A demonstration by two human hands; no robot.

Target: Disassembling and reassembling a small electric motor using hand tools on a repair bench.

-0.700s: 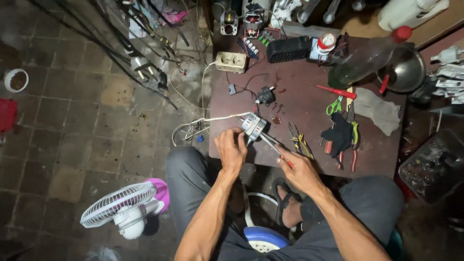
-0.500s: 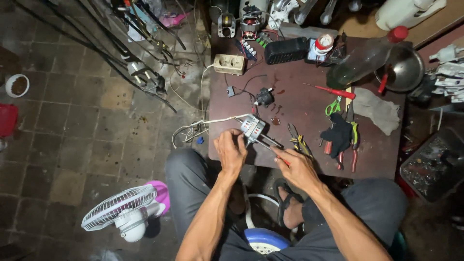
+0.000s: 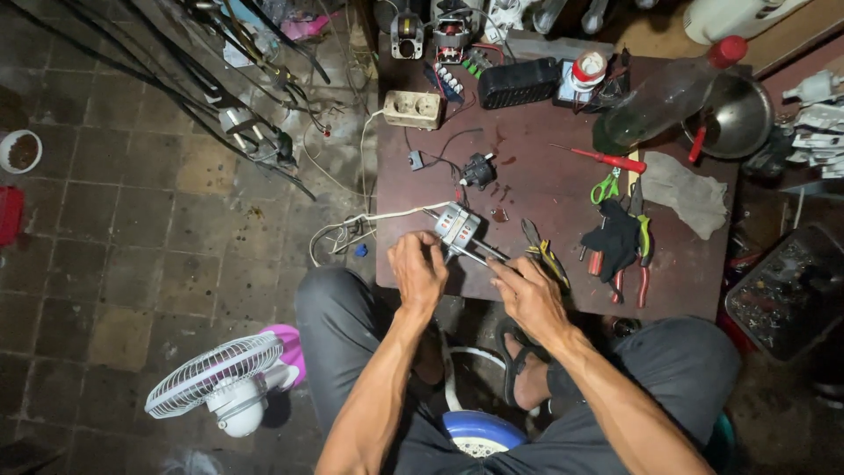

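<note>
Dark-red desk carries the work of a seated person; every place below is given relative to the small grey switch block, which lies at the near edge of the desk. White cable leaves its far-left side and drops toward the tiled floor. Left hand sits just nearer than the block, fingers curled and closed against its near side, apparently to steady it while it is worked on. Right hand lies nearer and to the right, closed on a thin metal tool whose tip reaches the block; what kind of tool it is cannot be told. Both forearms rise from the lower edge of the view and converge on the block, wrists low over the desk edge, the two hands close together but not touching. Pliers lie just right of the block; green scissors and a red screwdriver lie farther right; a beige socket strip lies beyond it. Well apart, nearer and to the left, a small white fan stands on the floor.
</note>
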